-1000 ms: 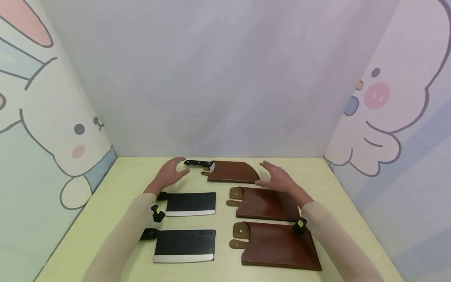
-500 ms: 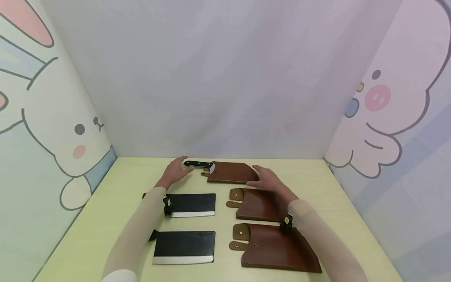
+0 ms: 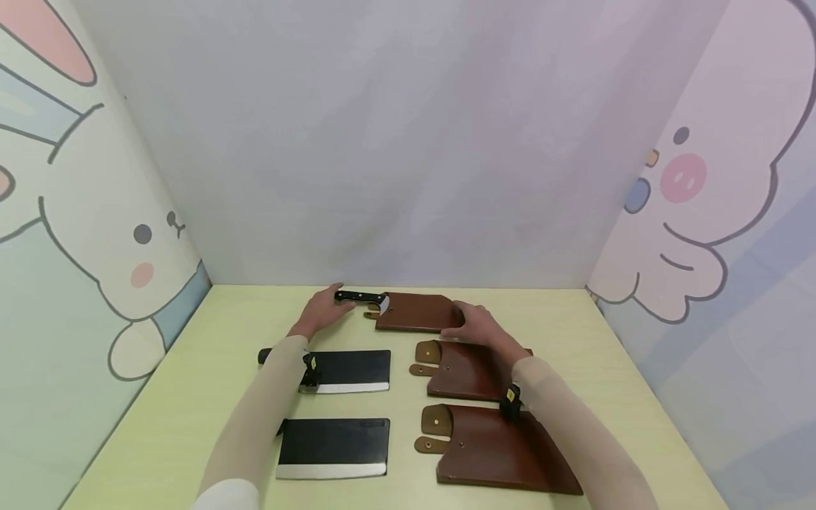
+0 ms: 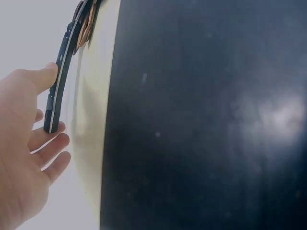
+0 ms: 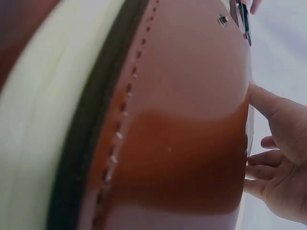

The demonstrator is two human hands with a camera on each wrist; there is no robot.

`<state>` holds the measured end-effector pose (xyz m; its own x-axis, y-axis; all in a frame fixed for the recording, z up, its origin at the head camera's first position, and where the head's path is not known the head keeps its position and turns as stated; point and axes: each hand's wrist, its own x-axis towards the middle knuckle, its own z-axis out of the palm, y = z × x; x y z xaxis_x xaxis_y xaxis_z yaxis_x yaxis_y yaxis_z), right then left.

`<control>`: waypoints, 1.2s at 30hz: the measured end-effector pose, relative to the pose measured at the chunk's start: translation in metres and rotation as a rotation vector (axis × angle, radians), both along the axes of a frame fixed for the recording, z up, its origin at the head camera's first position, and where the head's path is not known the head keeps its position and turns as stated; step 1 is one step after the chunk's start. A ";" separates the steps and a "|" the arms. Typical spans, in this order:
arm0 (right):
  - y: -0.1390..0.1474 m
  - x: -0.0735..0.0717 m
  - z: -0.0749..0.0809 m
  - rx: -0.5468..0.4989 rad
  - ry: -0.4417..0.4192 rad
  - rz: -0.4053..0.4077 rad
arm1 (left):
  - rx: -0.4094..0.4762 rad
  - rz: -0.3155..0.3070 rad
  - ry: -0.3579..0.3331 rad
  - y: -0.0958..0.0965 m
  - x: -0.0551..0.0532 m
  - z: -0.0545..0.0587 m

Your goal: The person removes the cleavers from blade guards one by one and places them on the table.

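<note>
I count three knives and three brown leather sheaths on the table (image 3: pixel 564 322). With 12 o'clock pointing straight away from the person, the black-handled knife (image 3: pixel 360 297) is at 12, sitting in the far sheath (image 3: pixel 417 312) with a sliver of blade showing at the mouth. The middle sheath (image 3: pixel 465 372) is at 3 and the near sheath (image 3: pixel 494 450) at 4, flaps (image 3: pixel 436 420) pointing to 9. The far cleaver (image 3: pixel 357 367) lies bare around 10, the near cleaver (image 3: pixel 334 440) around 8, bright edges facing 6. Two hands, well apart: the left hand (image 3: pixel 321 312) at 11 pinches the black handle's end, and the right hand (image 3: pixel 479 326) at 2 is curled on the far sheath's rounded end. As for writing, there's just a tiny mark (image 3: pixel 372 423) at 1 o'clock on the near cleaver, too small to make out. The left wrist cam gets a light strip (image 4: pixel 58 88) along the handle's edge; the right wrist one gets stitching (image 5: pixel 124 100) and a metal stud (image 5: pixel 223 19). Only the head view has the cartoon rabbit (image 3: pixel 108 241) at 10.
</note>
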<state>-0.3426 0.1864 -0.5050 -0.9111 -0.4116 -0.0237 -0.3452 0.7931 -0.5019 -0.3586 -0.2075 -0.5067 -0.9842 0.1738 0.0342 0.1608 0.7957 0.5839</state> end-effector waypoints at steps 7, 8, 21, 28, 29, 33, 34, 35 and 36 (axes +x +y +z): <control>0.000 -0.003 0.000 0.049 -0.015 0.012 | -0.035 -0.002 0.003 0.003 -0.004 0.000; 0.000 -0.003 0.000 0.056 -0.012 0.014 | -0.034 -0.006 0.004 0.003 -0.004 0.001; 0.002 -0.007 -0.006 0.089 0.005 -0.013 | 0.003 -0.059 -0.070 0.001 -0.009 0.000; 0.004 -0.005 -0.002 0.083 0.012 0.009 | 0.002 -0.082 -0.076 0.000 -0.006 0.003; 0.004 -0.004 -0.002 0.085 0.013 0.009 | 0.006 -0.083 -0.077 0.000 -0.005 0.004; 0.006 -0.002 0.001 0.080 0.002 -0.006 | 0.002 -0.102 -0.067 0.000 -0.002 0.007; 0.007 -0.002 0.003 0.076 0.000 -0.009 | -0.001 -0.106 -0.063 0.000 -0.001 0.008; 0.007 -0.001 0.005 0.071 -0.003 -0.012 | 0.000 -0.109 -0.061 0.000 0.000 0.009; 0.007 0.000 0.007 0.062 -0.005 -0.017 | 0.001 -0.114 -0.055 -0.001 0.000 0.011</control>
<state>-0.3430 0.1939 -0.4984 -0.9176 -0.3940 -0.0536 -0.3293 0.8285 -0.4529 -0.3582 -0.2081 -0.4959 -0.9586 0.2842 -0.0188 0.2177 0.7737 0.5950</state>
